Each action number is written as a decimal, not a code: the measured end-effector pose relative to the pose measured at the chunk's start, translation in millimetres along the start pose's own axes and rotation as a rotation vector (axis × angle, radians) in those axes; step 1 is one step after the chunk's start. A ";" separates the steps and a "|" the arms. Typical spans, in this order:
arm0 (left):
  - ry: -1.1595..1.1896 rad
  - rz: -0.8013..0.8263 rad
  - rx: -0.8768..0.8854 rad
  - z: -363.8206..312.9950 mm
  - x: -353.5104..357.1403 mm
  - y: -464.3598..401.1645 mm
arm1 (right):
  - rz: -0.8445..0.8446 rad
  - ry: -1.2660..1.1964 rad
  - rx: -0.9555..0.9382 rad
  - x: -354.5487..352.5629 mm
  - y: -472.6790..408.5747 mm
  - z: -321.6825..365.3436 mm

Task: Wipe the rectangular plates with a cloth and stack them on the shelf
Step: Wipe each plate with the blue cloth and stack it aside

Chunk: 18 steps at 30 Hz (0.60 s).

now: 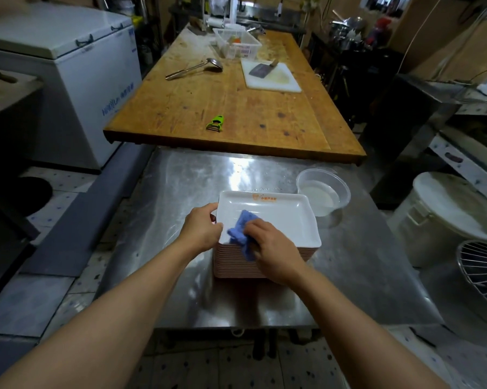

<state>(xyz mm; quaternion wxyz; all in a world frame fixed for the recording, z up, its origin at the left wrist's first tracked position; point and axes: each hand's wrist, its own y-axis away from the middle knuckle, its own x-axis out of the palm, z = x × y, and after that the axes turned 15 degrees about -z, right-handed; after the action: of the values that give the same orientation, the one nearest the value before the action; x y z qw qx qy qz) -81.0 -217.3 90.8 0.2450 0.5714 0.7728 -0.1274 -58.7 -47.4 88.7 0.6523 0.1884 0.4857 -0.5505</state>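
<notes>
Now the right hand (274,252) grips the cloth (241,234) on the top plate (281,217); left fingers (213,220) clamp its rim, best held firm while wiping outward.

A tall stack of plates (236,262) stood on the steel worktop (180,178). The left hand (201,230) gripped the left edge of the top plate (279,217), while the right hand (273,249) pressed a blue cloth (241,231) onto it. A clear tub (322,192) sat just right of the stack.
</notes>
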 end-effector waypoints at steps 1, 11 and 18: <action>-0.028 -0.011 0.015 -0.8 -0.4 0.8 | -0.031 0.030 0.013 -5.9 5.0 -7.5; -0.075 -0.031 0.018 -4.2 1.6 -1.0 | -0.131 0.313 0.108 -44.6 19.8 -60.4; 0.035 -0.010 -0.010 3.7 4.5 -8.3 | -0.098 0.372 0.110 -30.6 -25.0 -71.1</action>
<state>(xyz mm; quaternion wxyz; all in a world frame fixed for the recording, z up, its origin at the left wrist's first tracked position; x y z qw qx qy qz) -89.0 -218.0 84.7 0.2336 0.5685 0.7804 -0.1148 -109.2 16.4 89.2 0.5124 0.2984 0.5757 -0.5630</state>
